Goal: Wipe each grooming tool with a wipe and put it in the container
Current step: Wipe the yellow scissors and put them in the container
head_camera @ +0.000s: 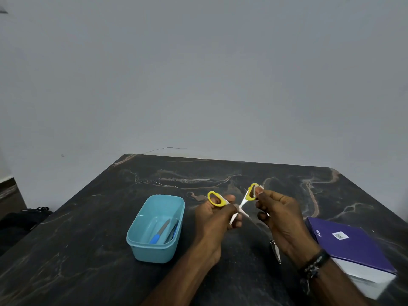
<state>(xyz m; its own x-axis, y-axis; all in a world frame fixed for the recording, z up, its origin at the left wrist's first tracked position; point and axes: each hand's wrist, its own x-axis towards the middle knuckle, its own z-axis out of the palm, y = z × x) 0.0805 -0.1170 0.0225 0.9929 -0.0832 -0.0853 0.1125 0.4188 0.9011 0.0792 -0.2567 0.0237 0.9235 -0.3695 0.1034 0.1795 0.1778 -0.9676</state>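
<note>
Small scissors [242,203] with yellow handle loops and pale blades are held spread apart above the dark table. My left hand [217,219] grips the left loop and the blade area. My right hand [280,214] pinches the right loop through a small white wipe [258,191]. A light blue container [141,241] stands left of my hands and holds a blue-handled tool [160,233] and another slim tool. A metal nail clipper [276,251] lies on the table under my right wrist.
A purple box with white sides [351,246] lies at the right near the table edge. The dark marble-patterned table [88,228] ends at a grey wall behind. A dark bag [24,217] sits on the floor at left.
</note>
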